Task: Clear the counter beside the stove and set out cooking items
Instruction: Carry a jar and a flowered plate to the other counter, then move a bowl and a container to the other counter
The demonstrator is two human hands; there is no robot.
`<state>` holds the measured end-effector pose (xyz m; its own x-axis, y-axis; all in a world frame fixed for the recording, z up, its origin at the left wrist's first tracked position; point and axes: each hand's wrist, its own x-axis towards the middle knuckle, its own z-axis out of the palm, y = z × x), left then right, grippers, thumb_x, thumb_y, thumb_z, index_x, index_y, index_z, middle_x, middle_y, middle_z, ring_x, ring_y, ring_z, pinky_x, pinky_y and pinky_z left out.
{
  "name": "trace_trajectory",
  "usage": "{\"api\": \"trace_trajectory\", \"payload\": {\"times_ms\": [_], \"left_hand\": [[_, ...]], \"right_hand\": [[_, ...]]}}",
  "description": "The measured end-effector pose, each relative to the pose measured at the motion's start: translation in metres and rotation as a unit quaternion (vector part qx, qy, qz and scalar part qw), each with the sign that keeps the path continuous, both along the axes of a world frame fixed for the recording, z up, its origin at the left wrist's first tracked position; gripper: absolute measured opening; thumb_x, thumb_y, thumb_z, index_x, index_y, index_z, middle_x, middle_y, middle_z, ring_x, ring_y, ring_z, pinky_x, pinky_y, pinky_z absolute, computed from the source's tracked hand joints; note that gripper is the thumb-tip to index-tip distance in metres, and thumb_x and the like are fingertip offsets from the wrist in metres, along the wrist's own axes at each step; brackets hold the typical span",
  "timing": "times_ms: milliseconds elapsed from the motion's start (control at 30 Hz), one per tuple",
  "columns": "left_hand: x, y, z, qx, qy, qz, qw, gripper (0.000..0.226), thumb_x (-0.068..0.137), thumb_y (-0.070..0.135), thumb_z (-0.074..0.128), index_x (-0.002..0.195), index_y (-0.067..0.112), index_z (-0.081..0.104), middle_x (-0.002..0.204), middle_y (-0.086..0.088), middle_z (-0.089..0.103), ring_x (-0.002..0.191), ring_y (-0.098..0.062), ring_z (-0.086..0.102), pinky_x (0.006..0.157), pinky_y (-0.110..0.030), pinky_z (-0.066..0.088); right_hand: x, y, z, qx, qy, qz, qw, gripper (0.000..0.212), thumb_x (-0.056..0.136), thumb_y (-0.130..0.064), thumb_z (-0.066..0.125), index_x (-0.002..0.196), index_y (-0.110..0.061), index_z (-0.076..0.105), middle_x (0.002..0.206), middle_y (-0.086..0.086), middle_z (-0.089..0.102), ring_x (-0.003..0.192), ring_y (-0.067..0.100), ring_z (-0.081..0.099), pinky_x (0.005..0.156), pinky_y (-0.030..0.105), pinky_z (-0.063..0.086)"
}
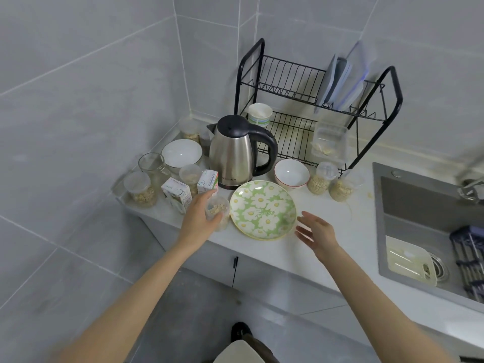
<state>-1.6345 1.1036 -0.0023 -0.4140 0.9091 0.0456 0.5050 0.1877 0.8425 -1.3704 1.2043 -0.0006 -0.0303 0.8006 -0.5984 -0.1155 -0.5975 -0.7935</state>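
Observation:
My left hand (196,216) is wrapped around a small clear plastic jar of grain (218,211) standing at the counter's front edge, just left of a green plate with white flowers (263,209). My right hand (315,230) hovers open, fingers spread, right of the plate's rim and holds nothing. Behind the plate stands a steel electric kettle with a black handle (235,153). Two small cartons (176,193) stand left of my left hand. A white bowl with a red rim (291,173) sits behind the plate on the right.
Several more grain jars (141,189) and a white bowl (181,153) crowd the left corner. A black dish rack (314,100) holds a paper cup, boards and a lidded box. Two jars (320,178) stand before it. A grey sink (424,221) lies on the right.

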Motion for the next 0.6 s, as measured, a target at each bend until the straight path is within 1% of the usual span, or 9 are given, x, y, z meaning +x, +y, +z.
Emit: {"api": "trace_trajectory", "payload": {"times_ms": [100, 167, 267, 400, 467, 533, 600], "left_hand": [[0.006, -0.007, 0.02, 0.027, -0.022, -0.026, 0.999, 0.05, 0.089, 0.018, 0.064, 0.136, 0.022, 0.047, 0.134, 0.008, 0.053, 0.119, -0.008, 0.05, 0.101, -0.03, 0.042], [0.013, -0.015, 0.035, 0.042, -0.039, -0.052, 0.997, 0.046, 0.09, 0.016, 0.062, 0.133, 0.024, 0.049, 0.127, 0.011, 0.056, 0.113, -0.007, 0.053, 0.099, -0.031, 0.045], [0.026, -0.027, 0.056, 0.055, -0.066, -0.106, 0.991, 0.043, 0.091, 0.012, 0.06, 0.13, 0.023, 0.05, 0.119, 0.012, 0.058, 0.106, -0.006, 0.056, 0.095, -0.027, 0.046], [0.056, -0.036, 0.079, 0.061, -0.087, -0.172, 0.979, 0.038, 0.09, 0.009, 0.06, 0.124, 0.024, 0.053, 0.116, 0.008, 0.062, 0.103, -0.009, 0.059, 0.088, -0.025, 0.048], [0.079, -0.04, 0.088, 0.049, -0.091, -0.206, 0.973, 0.037, 0.09, 0.008, 0.059, 0.124, 0.021, 0.053, 0.116, 0.008, 0.061, 0.101, -0.009, 0.059, 0.084, -0.019, 0.047], [0.108, -0.046, 0.095, 0.049, -0.089, -0.249, 0.963, 0.036, 0.089, 0.009, 0.06, 0.122, 0.022, 0.053, 0.114, 0.009, 0.061, 0.098, -0.007, 0.06, 0.083, -0.016, 0.047], [0.14, -0.054, 0.103, 0.045, -0.086, -0.291, 0.952, 0.036, 0.089, 0.011, 0.06, 0.123, 0.022, 0.054, 0.113, 0.01, 0.061, 0.095, -0.002, 0.06, 0.08, -0.01, 0.045]], "right_hand": [[0.004, -0.023, 0.02, 0.035, 0.017, 0.01, 0.999, 0.028, 0.093, -0.003, 0.057, 0.12, -0.005, 0.06, 0.104, 0.007, 0.068, 0.087, 0.025, 0.064, 0.072, 0.031, 0.058], [0.007, -0.042, 0.035, 0.055, 0.024, 0.006, 0.998, 0.028, 0.092, -0.004, 0.06, 0.119, -0.007, 0.062, 0.105, 0.008, 0.068, 0.088, 0.026, 0.064, 0.076, 0.032, 0.056], [0.018, -0.077, 0.057, 0.078, 0.034, -0.008, 0.996, 0.026, 0.09, -0.007, 0.063, 0.116, -0.009, 0.064, 0.11, 0.009, 0.069, 0.09, 0.027, 0.065, 0.08, 0.034, 0.056], [0.045, -0.125, 0.085, 0.114, 0.031, -0.043, 0.992, 0.026, 0.092, -0.009, 0.061, 0.118, -0.011, 0.064, 0.112, 0.008, 0.069, 0.091, 0.026, 0.066, 0.085, 0.035, 0.056], [0.063, -0.15, 0.095, 0.127, 0.02, -0.061, 0.99, 0.025, 0.092, -0.01, 0.06, 0.117, -0.013, 0.064, 0.112, 0.007, 0.069, 0.091, 0.025, 0.067, 0.087, 0.036, 0.056], [0.085, -0.176, 0.104, 0.141, 0.004, -0.095, 0.985, 0.025, 0.092, -0.01, 0.061, 0.116, -0.014, 0.065, 0.112, 0.007, 0.07, 0.089, 0.023, 0.068, 0.084, 0.034, 0.057], [0.112, -0.201, 0.11, 0.152, -0.012, -0.135, 0.979, 0.027, 0.09, -0.01, 0.064, 0.116, -0.015, 0.065, 0.113, 0.008, 0.069, 0.087, 0.023, 0.069, 0.078, 0.031, 0.059]]}}
